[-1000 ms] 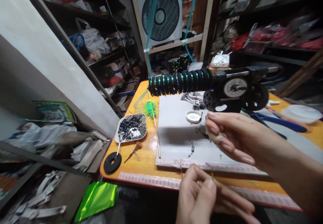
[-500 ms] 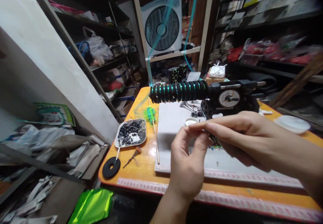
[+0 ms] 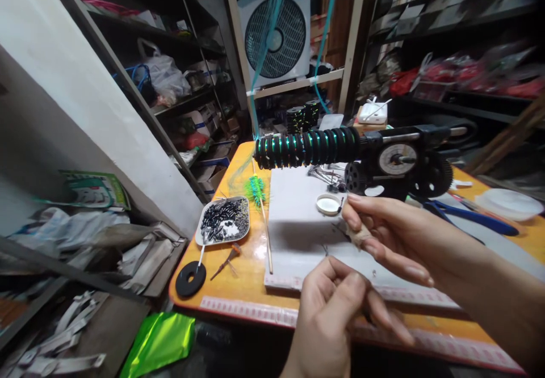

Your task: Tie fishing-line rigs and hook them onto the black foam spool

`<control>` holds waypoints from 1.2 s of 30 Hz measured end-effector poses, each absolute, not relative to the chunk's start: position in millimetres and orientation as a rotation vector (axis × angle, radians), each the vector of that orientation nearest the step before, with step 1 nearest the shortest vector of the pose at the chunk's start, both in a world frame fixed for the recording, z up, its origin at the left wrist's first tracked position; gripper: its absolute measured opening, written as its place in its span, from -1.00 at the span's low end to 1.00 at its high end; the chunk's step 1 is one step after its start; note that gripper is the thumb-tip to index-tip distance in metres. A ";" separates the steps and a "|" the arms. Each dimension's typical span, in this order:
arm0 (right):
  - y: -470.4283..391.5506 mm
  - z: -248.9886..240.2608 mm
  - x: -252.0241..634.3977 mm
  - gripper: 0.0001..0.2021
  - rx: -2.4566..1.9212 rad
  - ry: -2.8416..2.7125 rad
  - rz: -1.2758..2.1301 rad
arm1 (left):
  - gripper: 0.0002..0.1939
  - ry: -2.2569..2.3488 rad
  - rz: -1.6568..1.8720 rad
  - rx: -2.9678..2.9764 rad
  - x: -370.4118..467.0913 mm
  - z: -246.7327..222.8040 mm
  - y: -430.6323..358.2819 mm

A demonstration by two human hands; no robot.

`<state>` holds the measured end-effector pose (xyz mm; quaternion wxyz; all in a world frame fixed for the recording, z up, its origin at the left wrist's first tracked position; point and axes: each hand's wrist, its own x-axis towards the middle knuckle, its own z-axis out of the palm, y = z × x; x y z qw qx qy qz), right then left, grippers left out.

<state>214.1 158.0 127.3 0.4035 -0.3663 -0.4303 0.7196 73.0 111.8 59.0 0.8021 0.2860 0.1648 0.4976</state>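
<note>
Beige scrap (image 3: 360,237) is pinched in R hand (image 3: 409,225); L hand (image 3: 327,307) thumb presses to index, contents unclear. Blk tubes (image 3: 212,219) lie loose, unassembled, in tray (image 3: 225,243) @ 10 o'clock.

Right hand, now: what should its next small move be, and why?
Probably ease the right hand down toward the left hand. The two are apart; the left is lower, its fingers curled in front of the board's near edge, while the right has a beige scrap at its fingers. Whether the left pinches anything is hidden.
</note>
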 end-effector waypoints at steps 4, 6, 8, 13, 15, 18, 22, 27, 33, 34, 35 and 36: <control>158.2 126.3 214.4 -0.63 -0.843 -0.965 1.910 | -0.68 0.307 1.030 0.508 76.6 44.4 106.9; 159.0 124.8 214.7 -0.64 -0.840 -0.955 1.914 | -0.67 0.270 1.031 0.504 78.0 39.3 106.5; 159.7 123.6 215.0 -0.65 -0.843 -0.947 1.912 | -0.66 0.239 1.027 0.503 79.6 35.3 106.8; 157.1 122.9 215.7 -0.64 -0.842 -0.981 1.898 | -0.70 0.188 1.044 0.431 84.4 26.3 107.2; 153.7 121.2 215.9 -0.63 -0.861 -1.046 1.877 | -0.70 0.163 1.045 0.421 84.6 21.7 106.3; 147.4 115.0 217.3 -0.61 -0.986 -1.180 1.825 | -0.66 0.156 1.052 0.424 80.8 14.4 102.3; 137.0 104.2 218.3 -0.56 -1.161 -1.435 1.716 | -0.71 0.123 1.104 0.413 72.8 8.2 93.1; 122.0 96.3 211.5 -0.63 -1.116 -1.568 1.683 | -0.79 0.071 1.084 0.488 55.6 13.4 86.3; 116.6 88.9 203.5 -0.80 -0.924 -1.528 1.913 | -0.74 0.291 0.931 0.669 32.1 22.8 88.2; 116.2 88.1 202.9 -0.81 -0.905 -1.517 1.942 | -0.72 0.300 0.933 0.675 32.0 23.7 88.4; 115.6 87.6 202.3 -0.80 -0.886 -1.512 1.965 | -0.70 0.305 0.936 0.676 32.7 24.5 88.7; 114.7 87.2 201.9 -0.80 -0.877 -1.515 1.973 | -0.68 0.309 0.944 0.672 34.1 25.4 88.8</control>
